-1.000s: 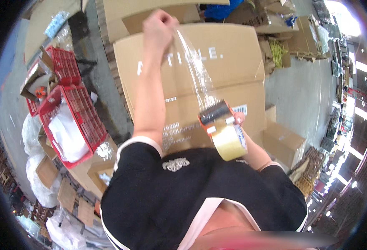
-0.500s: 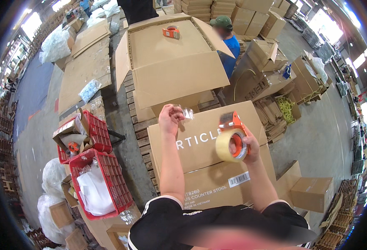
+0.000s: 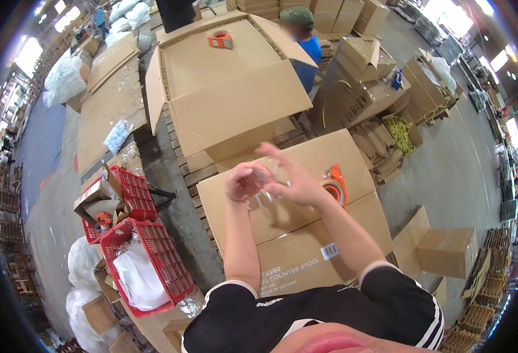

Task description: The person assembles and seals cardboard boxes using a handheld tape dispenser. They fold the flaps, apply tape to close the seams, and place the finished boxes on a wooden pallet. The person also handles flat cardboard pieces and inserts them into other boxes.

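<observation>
My left hand (image 3: pixel 243 185) is curled with its fingers pinched on a short, crumpled-looking strip of clear tape (image 3: pixel 262 175). Right beside it is my right hand (image 3: pixel 297 181), fingers stretched apart and a little blurred, its thumb close to the strip; whether it touches the tape I cannot tell. Both hands are above a closed brown carton (image 3: pixel 294 235) with white print and a barcode label. On that carton, just right of my right wrist, lies an orange tape dispenser (image 3: pixel 342 188) with its roll, partly hidden by my forearm.
Beyond is a larger open carton (image 3: pixel 235 106) with raised flaps and a second orange tape dispenser (image 3: pixel 220 40) inside. Red plastic crates (image 3: pixel 170 259) stand at the left. A person in blue (image 3: pixel 311 50) is behind the open carton. A small carton (image 3: pixel 447 250) sits at the right.
My right hand has let go of the tape dispenser, which now lies on the carton, and has moved left to my left hand. The left hand is slightly lower, still with the tape strip.
</observation>
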Demonstrator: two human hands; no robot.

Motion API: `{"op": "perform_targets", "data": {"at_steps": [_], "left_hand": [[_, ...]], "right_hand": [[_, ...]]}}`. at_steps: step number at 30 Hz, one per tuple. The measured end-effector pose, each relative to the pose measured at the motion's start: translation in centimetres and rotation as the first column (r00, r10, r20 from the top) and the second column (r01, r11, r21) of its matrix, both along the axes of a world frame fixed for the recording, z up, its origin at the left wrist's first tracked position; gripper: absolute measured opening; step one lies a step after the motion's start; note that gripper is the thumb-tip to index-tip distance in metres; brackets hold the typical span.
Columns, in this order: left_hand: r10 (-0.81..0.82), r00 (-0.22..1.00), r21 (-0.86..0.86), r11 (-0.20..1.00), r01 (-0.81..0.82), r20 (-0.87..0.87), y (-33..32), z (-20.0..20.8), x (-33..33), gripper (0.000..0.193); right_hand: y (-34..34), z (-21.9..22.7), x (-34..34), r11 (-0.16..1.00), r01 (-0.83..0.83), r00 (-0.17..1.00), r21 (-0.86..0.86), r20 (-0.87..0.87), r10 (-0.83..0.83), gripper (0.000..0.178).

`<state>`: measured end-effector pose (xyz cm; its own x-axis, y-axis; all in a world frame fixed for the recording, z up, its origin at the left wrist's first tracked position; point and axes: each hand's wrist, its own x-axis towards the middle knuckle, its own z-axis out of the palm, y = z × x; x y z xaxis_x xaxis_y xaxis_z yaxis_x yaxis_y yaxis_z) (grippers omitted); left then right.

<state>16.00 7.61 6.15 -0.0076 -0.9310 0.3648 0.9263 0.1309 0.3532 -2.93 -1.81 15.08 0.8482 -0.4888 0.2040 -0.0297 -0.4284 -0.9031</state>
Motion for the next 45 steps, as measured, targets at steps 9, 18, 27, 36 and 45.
{"op": "perform_targets", "data": {"at_steps": [9,18,27,36,45], "left_hand": [[0.414,0.832,0.351,0.766,-0.538,0.370,0.3,-1.0,3.2,0.027],[0.617,0.617,0.160,0.632,-0.759,0.489,-2.3,0.7,-1.4,0.071],[0.691,0.488,0.204,0.455,-0.867,0.533,-2.1,2.5,-3.4,0.079],[0.685,0.656,0.250,0.606,-0.755,0.317,-2.2,0.7,-2.8,0.091],[0.713,0.562,0.267,0.494,-0.827,0.420,-0.5,2.2,-3.1,0.095]], "right_hand": [[0.6,-0.3,2.4,0.872,0.282,0.958,0.399,-0.075,-0.276,0.027],[-0.1,0.1,6.8,0.921,0.319,0.947,-0.225,0.040,-0.318,0.049],[6.1,-4.1,9.0,0.927,-0.042,0.981,0.374,0.193,-0.033,0.072],[1.6,-5.3,10.3,0.984,0.143,0.989,-0.110,0.041,-0.140,0.059],[7.6,-3.4,10.3,0.968,0.048,0.957,-0.247,0.289,0.026,0.079]]}}
